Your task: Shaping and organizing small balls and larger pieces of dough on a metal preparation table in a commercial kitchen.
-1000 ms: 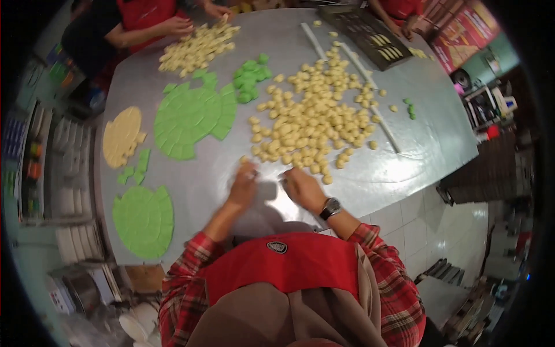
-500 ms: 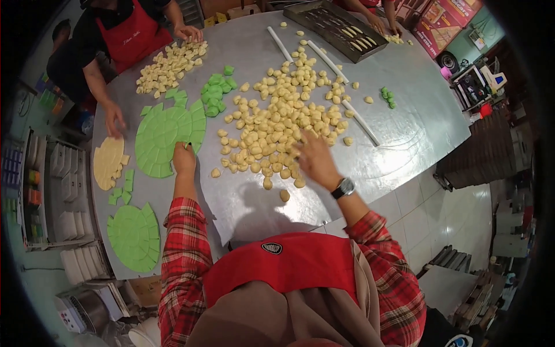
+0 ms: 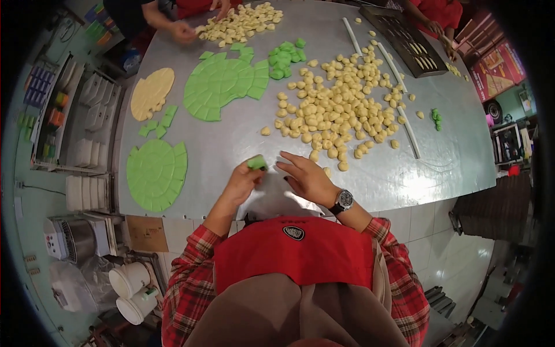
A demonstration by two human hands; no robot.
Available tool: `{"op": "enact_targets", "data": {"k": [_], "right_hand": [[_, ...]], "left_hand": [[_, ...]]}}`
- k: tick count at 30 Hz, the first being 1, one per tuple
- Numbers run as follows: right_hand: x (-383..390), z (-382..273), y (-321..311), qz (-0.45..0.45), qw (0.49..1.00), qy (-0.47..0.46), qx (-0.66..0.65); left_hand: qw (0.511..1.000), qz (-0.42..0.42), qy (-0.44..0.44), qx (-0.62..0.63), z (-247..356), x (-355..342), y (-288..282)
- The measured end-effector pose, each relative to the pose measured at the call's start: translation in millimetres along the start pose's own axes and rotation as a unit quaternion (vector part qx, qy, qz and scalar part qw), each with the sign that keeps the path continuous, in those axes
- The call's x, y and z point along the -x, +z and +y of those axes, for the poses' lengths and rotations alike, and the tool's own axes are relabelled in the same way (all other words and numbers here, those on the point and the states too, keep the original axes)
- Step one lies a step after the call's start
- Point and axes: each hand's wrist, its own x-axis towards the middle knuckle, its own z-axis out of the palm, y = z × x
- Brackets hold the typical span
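Note:
Between the fingers of my left hand [image 3: 241,183] is a small green dough piece [image 3: 256,162], held up over the near edge of the metal table. My right hand [image 3: 310,179] is just to its right, fingers spread and apart from the piece; I see nothing in it. Beyond my hands lies a big heap of yellow dough balls [image 3: 341,107]. A large green dough sheet [image 3: 217,87], cut into small pieces and with a gap in its near right edge, lies flat to the left of the heap.
Another cut green sheet [image 3: 156,176] and a pale yellow sheet [image 3: 152,92] lie at the left. Green lumps [image 3: 284,61] sit behind. White rods [image 3: 409,133] flank the heap on the right. A dark tray [image 3: 399,37] stands at the back, where co-workers' hands [image 3: 184,32] handle dough.
My left hand has come away from the large green sheet with a piece of it. My right hand has drawn back from the yellow balls towards my left. The view has shifted.

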Motion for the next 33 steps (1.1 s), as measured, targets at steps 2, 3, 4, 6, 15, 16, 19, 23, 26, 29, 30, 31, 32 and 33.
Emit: {"op": "enact_targets", "data": {"k": [2, 3, 4, 6, 15, 16, 19, 23, 26, 29, 30, 31, 32, 33], "right_hand": [[-20.9, -16.7, 8.3, -0.006, 0.999, -0.046, 0.003], [-28.4, -25.7, 14.6, -0.051, 0.997, -0.043, 0.036], [-35.0, -33.4, 20.7, -0.096, 0.992, -0.041, 0.07], [-40.0, -41.3, 32.2, -0.125, 0.987, -0.037, 0.089], [-21.6, -35.8, 76.9, -0.15, 0.986, 0.071, -0.033], [-19.6, -36.3, 76.9, -0.15, 0.986, 0.073, -0.032], [-9.5, -38.3, 72.2, -0.171, 0.965, 0.15, -0.13], [13.8, -25.0, 41.2, -0.128, 0.967, 0.188, -0.115], [54.6, 10.9, 55.1, -0.013, 0.987, 0.13, 0.09], [83.0, 29.6, 127.5, -0.254, 0.931, 0.082, 0.247], [60.2, 7.3, 121.2, -0.139, 0.974, 0.03, 0.176], [31.7, -2.7, 119.5, -0.14, 0.977, 0.036, 0.156], [2.1, -1.7, 117.7, -0.141, 0.979, 0.044, 0.139], [-18.4, 10.7, 121.5, -0.129, 0.979, 0.058, 0.149]], "left_hand": [[0.998, -0.007, 0.004, -0.057, 8.7, 19.1, 14.8], [0.993, -0.018, 0.005, -0.117, 10.9, 25.0, 15.3], [0.993, -0.016, 0.006, -0.117, 10.2, 28.6, 8.4], [0.953, -0.048, 0.055, -0.293, 8.1, 33.7, -6.0], [0.897, -0.095, 0.088, -0.423, 2.8, 47.3, -38.7], [0.904, -0.109, 0.074, -0.406, -1.1, 47.5, -43.6], [0.906, -0.113, 0.147, -0.381, -14.1, 44.8, -48.2], [0.931, 0.038, 0.105, -0.347, 6.3, 30.4, -88.7], [0.658, 0.059, 0.308, -0.684, -18.5, 22.6, -121.5], [0.662, 0.0, 0.259, -0.703, -30.7, 1.5, -84.7], [0.673, 0.003, 0.3, -0.676, -30.0, -0.8, -79.4], [0.655, -0.014, 0.306, -0.691, -17.7, -17.2, -71.9], [0.645, -0.018, 0.308, -0.699, -5.5, -40.4, -68.2], [0.635, -0.025, 0.309, -0.707, 2.1, -61.7, -65.1]]}}
